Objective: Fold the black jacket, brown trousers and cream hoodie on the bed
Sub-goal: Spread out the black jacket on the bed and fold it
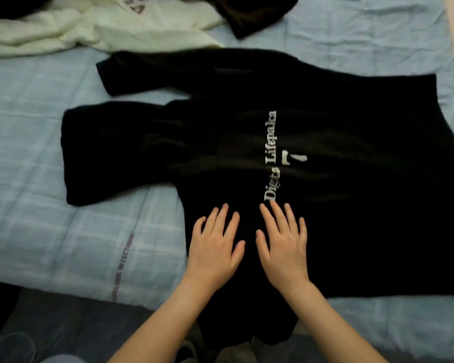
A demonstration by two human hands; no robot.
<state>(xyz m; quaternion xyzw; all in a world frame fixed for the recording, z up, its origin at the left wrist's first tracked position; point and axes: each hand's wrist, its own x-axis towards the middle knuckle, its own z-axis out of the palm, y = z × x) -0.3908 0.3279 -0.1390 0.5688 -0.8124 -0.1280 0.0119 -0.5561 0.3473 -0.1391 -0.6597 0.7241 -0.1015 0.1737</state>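
From the head camera, a black fleece jacket with white lettering [247,153] lay spread across the pale blue quilted bed [63,231], its long axis running left to right and its sleeves reaching left. The left hand [215,247] and right hand [283,247] pressed flat on its near edge, fingers straight and gripping nothing, the left nearer the sleeves. The crumpled cream hoodie [102,30] and dark brown trousers [252,14] waited unfolded beyond.

You are looking at the jacket [325,218] lying spread flat on the bed [63,231], black, its white lettering running sideways across the middle and its two sleeves lying out to your left. The hoodie [102,30] is lying crumpled at the far left edge, cream with a printed patch. The trousers [254,14] are lying bunched beside it, dark brown, partly out of frame.
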